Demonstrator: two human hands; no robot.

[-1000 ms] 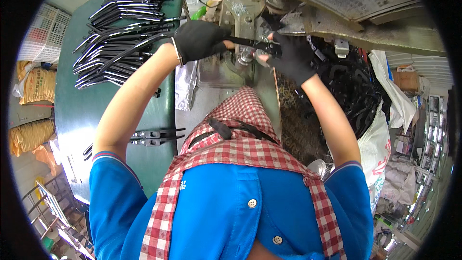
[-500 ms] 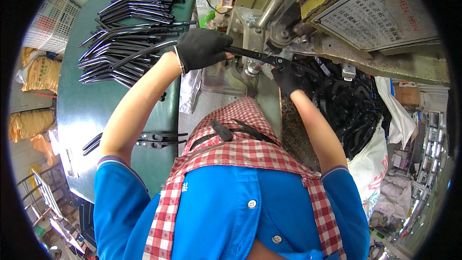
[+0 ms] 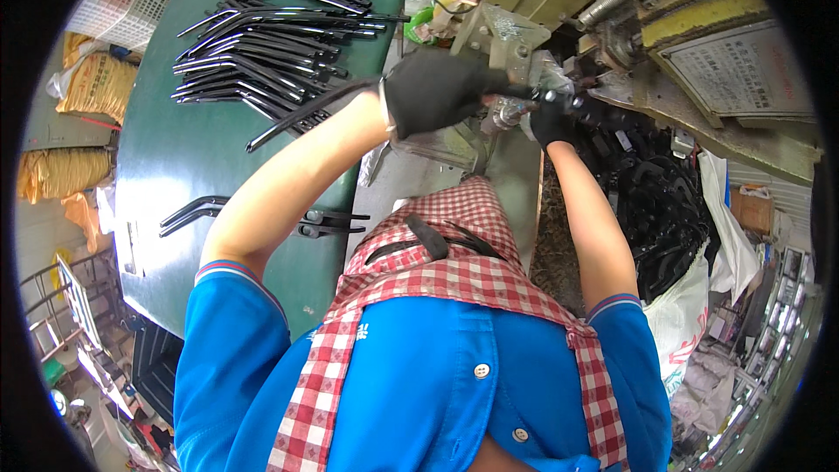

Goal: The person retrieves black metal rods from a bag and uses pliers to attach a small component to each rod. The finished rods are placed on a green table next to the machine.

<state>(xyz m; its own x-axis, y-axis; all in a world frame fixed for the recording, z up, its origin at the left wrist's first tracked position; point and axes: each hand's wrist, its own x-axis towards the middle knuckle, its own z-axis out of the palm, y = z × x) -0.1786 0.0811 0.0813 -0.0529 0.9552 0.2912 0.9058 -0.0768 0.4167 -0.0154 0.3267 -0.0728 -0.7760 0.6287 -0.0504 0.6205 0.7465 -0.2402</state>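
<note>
My left hand (image 3: 437,92), in a black glove, is closed around a long black bent tube (image 3: 301,115). One end of the tube sticks out to the left, past my wrist and over the table. Its other end, with a black fitting (image 3: 572,103) smeared by motion, lies at the machine's metal tooling (image 3: 507,114). My right hand (image 3: 551,122), also gloved in black, is closed at this fitting end, just right of the tooling. Its fingers are partly hidden behind the part.
Rows of black bent tubes (image 3: 262,52) cover the green table (image 3: 149,166), with two more tubes (image 3: 328,223) nearer me. A large green machine (image 3: 725,17) rises at the far right. Below it, a white sack (image 3: 686,315) holds many black parts (image 3: 664,218).
The view has shifted, so the table and machine appear displaced. My left hand has moved right toward the tooling with the tube; my right hand stays at the fitting end.
</note>
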